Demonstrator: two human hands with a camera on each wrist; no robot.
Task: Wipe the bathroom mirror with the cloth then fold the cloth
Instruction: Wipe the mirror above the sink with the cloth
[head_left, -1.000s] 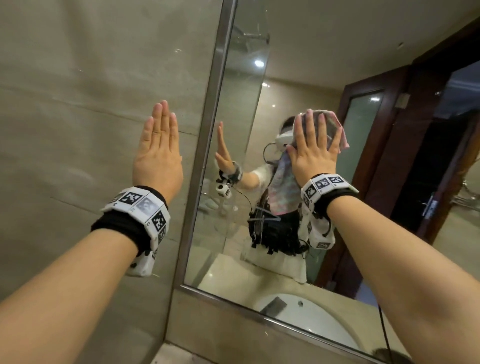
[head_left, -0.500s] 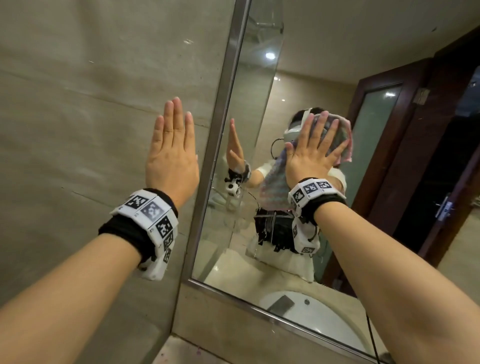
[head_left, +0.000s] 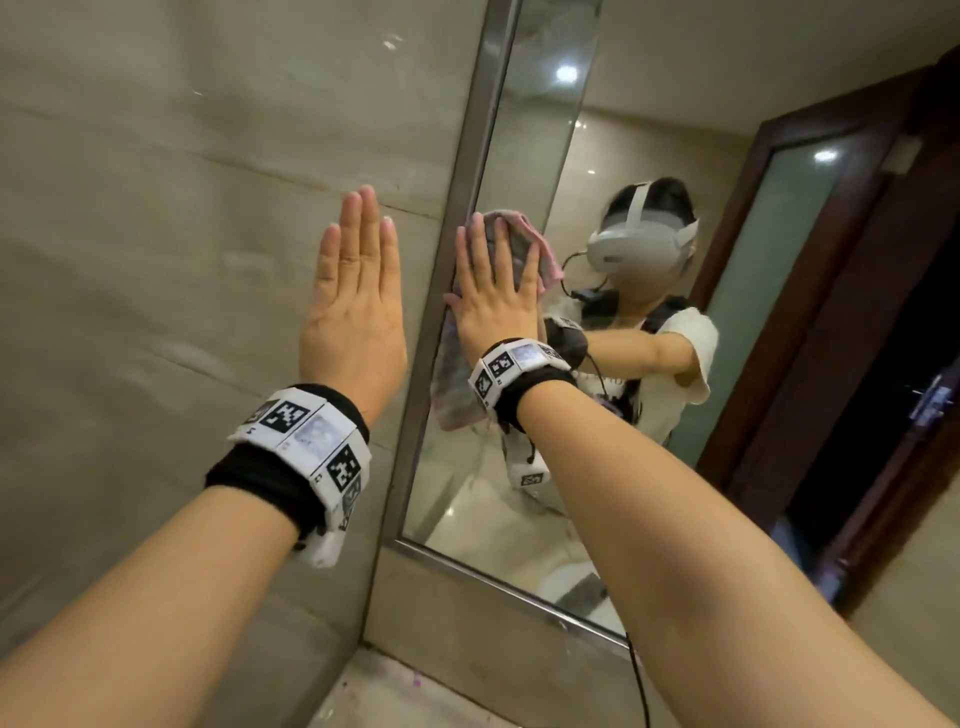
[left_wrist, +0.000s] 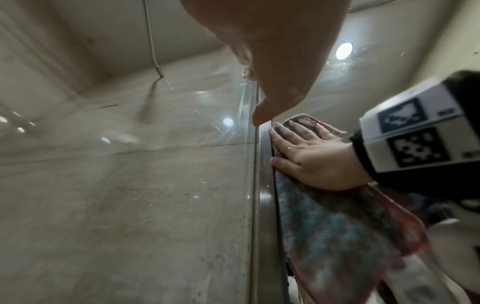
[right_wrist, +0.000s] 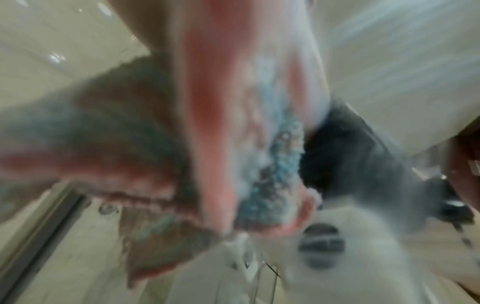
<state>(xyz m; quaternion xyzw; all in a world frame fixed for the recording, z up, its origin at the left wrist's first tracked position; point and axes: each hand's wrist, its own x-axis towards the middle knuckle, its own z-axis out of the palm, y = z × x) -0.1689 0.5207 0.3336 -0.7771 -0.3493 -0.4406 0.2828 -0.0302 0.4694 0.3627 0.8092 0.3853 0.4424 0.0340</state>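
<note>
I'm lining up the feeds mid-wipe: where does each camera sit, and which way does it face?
Head: on the head, facing the wall and mirror; shows both forearms, left hand, right hand on the cloth.
Left wrist: on the left wrist, looking along the wall to the mirror's frame; shows left fingers, right hand.
Right wrist: blurred, close on the cloth.
All three share the cloth.

Beige tiled wall (head_left: 156, 260), dark wooden door frame (head_left: 810, 332), pale countertop (head_left: 363, 691), ceiling light (left_wrist: 344, 50)
</note>
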